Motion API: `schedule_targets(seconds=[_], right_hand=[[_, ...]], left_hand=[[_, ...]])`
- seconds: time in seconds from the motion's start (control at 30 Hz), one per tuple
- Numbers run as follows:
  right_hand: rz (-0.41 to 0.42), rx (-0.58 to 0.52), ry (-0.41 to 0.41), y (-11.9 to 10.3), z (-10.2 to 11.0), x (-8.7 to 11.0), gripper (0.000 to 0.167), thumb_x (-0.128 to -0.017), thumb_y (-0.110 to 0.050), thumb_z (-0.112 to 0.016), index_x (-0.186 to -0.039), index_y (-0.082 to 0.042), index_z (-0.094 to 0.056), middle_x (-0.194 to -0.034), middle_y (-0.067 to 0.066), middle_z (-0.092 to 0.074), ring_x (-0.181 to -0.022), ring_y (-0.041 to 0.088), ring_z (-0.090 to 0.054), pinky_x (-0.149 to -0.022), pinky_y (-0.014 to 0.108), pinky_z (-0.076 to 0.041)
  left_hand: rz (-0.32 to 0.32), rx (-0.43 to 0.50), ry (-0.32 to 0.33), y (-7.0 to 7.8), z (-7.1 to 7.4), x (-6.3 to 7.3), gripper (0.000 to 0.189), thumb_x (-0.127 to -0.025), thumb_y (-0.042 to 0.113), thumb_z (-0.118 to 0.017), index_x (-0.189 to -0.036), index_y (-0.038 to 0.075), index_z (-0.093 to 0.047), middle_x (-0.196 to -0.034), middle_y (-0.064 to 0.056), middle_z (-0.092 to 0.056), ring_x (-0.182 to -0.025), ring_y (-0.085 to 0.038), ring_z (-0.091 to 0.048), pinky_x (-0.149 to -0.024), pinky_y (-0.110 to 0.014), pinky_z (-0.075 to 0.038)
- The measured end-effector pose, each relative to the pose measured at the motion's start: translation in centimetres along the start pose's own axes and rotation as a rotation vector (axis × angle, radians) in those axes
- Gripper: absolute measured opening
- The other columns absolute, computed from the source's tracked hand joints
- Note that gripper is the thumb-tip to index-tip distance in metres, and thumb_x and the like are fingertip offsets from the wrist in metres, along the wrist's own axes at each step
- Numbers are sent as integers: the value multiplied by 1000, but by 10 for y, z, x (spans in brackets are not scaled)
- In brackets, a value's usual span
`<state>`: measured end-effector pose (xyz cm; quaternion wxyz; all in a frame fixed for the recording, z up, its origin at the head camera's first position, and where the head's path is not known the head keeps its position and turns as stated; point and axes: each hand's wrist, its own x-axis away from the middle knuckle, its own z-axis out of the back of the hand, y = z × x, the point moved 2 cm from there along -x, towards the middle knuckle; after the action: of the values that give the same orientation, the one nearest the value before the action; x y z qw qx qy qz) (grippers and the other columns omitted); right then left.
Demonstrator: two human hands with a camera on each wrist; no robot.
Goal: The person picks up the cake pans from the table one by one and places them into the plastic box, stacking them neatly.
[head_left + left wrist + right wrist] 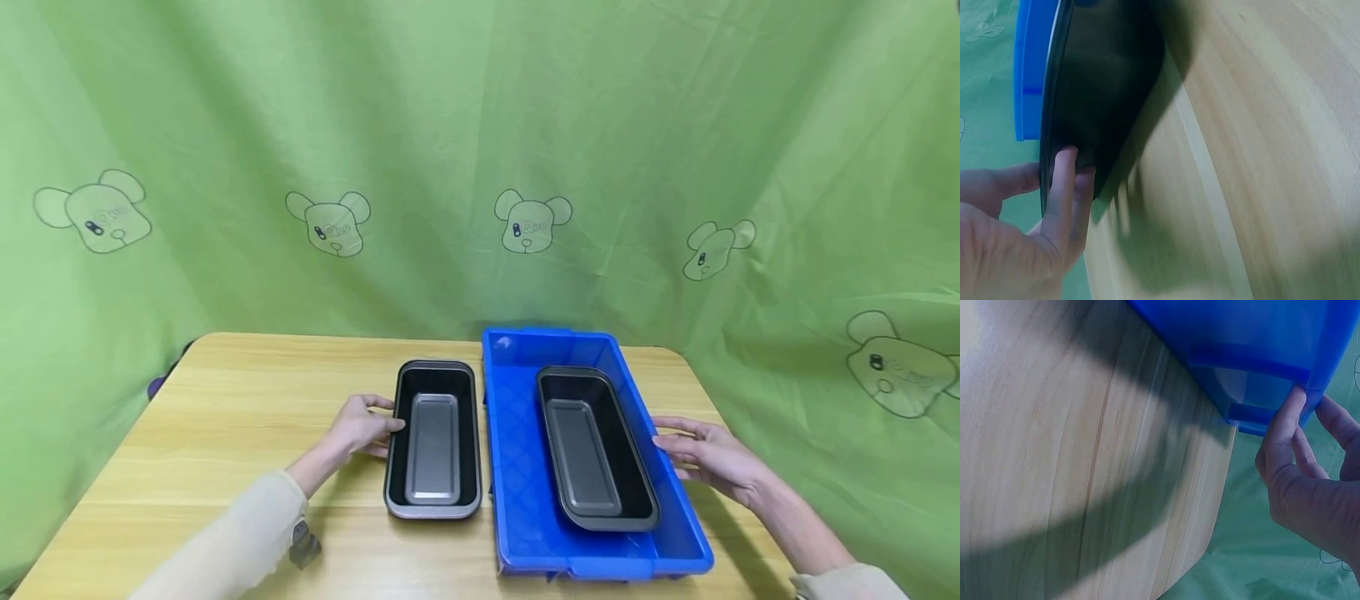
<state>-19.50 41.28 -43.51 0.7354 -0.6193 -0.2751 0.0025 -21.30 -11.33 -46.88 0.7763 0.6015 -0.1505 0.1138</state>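
Observation:
A dark loaf pan (432, 446) stands on the wooden table, left of a blue plastic bin (517, 533). My left hand (365, 427) pinches its left rim, thumb over the edge and fingers along the outer wall, as the left wrist view also shows. A second dark loaf pan (588, 454) lies inside the bin, close to its right wall and slightly turned. At the bin's right side, my right hand (708, 454) pinches the rim. In the right wrist view its thumb and fingers sit on either side of the blue rim (1329, 356).
The wooden table (247, 400) has rounded far corners. A green curtain (435, 167) printed with bear faces hangs behind it and along the sides. A small purple object (155, 387) shows past the table's left edge.

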Motion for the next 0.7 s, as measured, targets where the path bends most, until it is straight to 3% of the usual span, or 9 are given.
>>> schedule_targets(seconds=[0.7], right_hand=[[17,-33,-10,0,0,0,32,-110,-14,-56,-141,-19,-56,-117,-5,-78,-108,13,-76,-93,33,-67]], left_hand=[[-26,29,-52,0,0,-4,44,-90,-7,-69,-133,-9,-59,-78,-13,-70,-64,-17,-66,-58,-33,-68]])
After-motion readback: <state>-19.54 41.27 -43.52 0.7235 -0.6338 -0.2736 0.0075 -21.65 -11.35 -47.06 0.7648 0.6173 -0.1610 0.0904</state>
